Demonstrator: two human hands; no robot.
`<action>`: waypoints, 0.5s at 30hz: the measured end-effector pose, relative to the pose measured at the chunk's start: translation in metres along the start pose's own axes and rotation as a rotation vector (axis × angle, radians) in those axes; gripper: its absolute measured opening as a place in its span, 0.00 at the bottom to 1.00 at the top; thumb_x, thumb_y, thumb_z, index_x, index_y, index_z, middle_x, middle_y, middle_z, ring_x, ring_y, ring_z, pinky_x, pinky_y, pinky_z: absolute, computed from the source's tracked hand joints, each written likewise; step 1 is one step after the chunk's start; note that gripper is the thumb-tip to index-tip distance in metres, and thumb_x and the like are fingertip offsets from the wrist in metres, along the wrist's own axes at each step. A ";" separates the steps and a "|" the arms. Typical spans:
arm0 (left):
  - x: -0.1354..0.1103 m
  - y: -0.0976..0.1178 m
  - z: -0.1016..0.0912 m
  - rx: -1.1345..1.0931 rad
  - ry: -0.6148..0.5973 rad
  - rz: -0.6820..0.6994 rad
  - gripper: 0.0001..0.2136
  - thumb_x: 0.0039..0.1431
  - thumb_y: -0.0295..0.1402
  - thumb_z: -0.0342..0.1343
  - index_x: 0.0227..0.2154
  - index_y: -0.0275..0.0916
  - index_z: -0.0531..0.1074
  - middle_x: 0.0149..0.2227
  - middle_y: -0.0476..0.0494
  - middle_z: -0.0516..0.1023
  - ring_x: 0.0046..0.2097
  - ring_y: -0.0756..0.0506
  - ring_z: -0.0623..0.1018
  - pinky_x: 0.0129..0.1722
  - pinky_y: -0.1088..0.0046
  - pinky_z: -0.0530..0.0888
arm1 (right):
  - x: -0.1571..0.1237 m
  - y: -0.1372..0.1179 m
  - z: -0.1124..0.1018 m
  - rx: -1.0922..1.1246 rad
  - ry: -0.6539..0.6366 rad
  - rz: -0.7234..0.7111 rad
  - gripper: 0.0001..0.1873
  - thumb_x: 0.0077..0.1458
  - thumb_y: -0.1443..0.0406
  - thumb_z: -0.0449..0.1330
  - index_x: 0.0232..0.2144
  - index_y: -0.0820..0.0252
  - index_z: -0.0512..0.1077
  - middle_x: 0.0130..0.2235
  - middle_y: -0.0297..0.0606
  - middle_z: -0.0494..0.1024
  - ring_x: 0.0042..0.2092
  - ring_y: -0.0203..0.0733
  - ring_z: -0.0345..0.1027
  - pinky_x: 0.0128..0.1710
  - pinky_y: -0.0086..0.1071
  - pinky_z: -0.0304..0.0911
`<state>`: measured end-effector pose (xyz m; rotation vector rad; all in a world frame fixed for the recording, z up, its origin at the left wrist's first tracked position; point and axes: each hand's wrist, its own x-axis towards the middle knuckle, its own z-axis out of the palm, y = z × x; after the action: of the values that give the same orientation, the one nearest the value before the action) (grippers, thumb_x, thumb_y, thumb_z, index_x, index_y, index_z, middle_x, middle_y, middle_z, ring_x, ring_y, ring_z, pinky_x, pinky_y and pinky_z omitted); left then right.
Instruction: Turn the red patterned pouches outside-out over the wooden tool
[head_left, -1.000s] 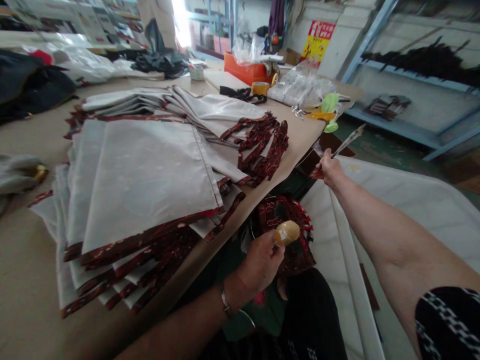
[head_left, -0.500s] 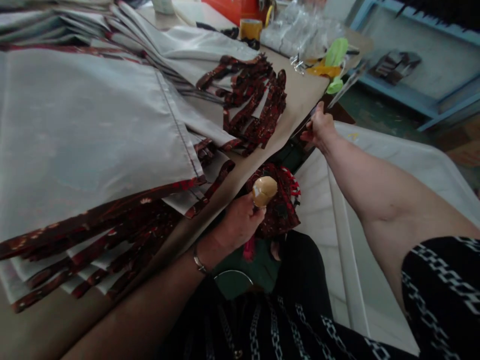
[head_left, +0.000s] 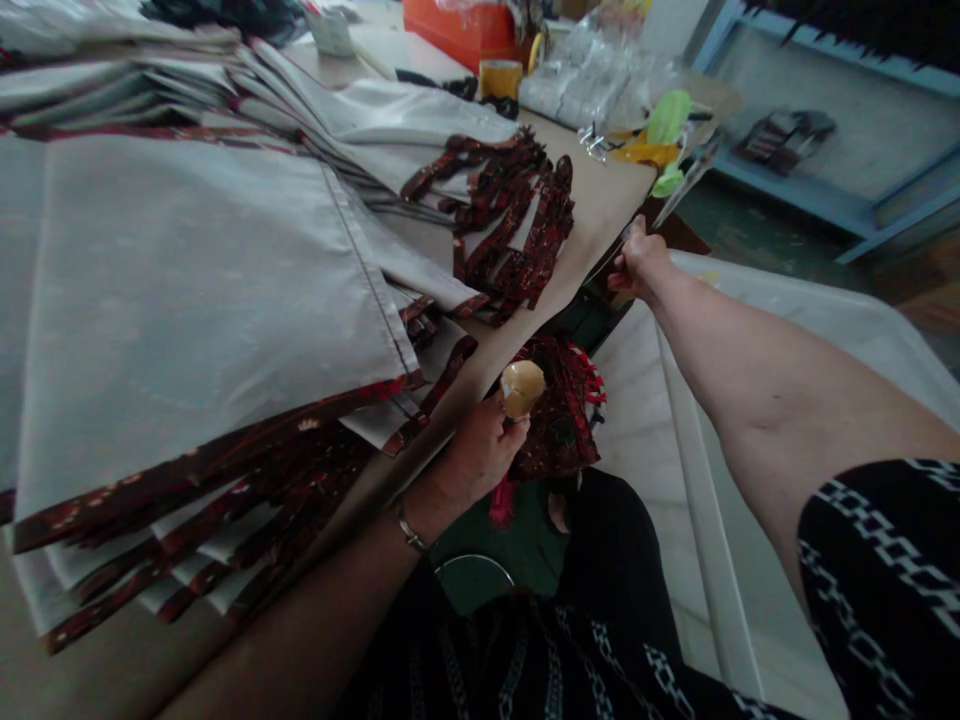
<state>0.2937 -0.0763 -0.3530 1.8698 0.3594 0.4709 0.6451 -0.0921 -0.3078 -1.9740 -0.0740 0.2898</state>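
My left hand, with a bracelet at the wrist, is closed round a small tan rounded object with a glossy top and a pale side. It is held beside the table edge, above dark red patterned cloth. My right hand reaches forward to the table's far right corner, its fingers curled. What it pinches there, if anything, is too small to make out. On the table to the left lie stacked silvery-white fabric pieces with dark red patterned trim.
A white plastic bin stands under my right arm. Along the table's back are a yellow tape roll, clear plastic bags, an orange container and bright green objects. A blue shelf is beyond.
The view has shifted slightly, so the table things sit a little lower in the picture. Both hands keep nearly the same pose, the left still gripping the tan object.
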 end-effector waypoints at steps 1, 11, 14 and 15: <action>0.002 0.001 0.002 0.014 -0.006 0.003 0.04 0.56 0.27 0.50 0.28 0.39 0.70 0.27 0.48 0.74 0.32 0.48 0.73 0.38 0.71 0.72 | 0.001 0.001 -0.006 -0.017 0.010 -0.006 0.26 0.65 0.49 0.38 0.35 0.66 0.62 0.24 0.28 0.65 0.23 0.28 0.66 0.28 0.28 0.66; 0.003 0.005 0.045 0.110 -0.064 0.046 0.03 0.57 0.25 0.53 0.34 0.38 0.70 0.32 0.46 0.76 0.34 0.48 0.76 0.36 0.75 0.72 | 0.014 0.007 -0.020 0.025 0.040 0.078 0.23 0.65 0.50 0.39 0.39 0.60 0.64 0.18 0.26 0.63 0.16 0.34 0.61 0.19 0.31 0.67; -0.002 0.001 0.049 0.104 -0.059 0.053 0.03 0.58 0.26 0.52 0.34 0.38 0.70 0.34 0.45 0.76 0.35 0.48 0.76 0.38 0.75 0.72 | 0.010 0.010 -0.014 0.031 0.046 0.049 0.22 0.65 0.52 0.42 0.33 0.61 0.66 0.18 0.28 0.63 0.16 0.33 0.60 0.18 0.29 0.65; -0.003 0.000 0.049 0.102 -0.057 0.048 0.03 0.59 0.26 0.52 0.34 0.37 0.70 0.33 0.45 0.76 0.35 0.48 0.76 0.38 0.74 0.73 | 0.008 0.012 -0.014 0.024 0.056 0.032 0.21 0.66 0.53 0.42 0.32 0.61 0.66 0.19 0.28 0.64 0.17 0.32 0.60 0.18 0.28 0.65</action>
<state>0.3150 -0.1176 -0.3685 1.9901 0.3060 0.4374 0.6548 -0.1082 -0.3150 -1.9591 -0.0027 0.2552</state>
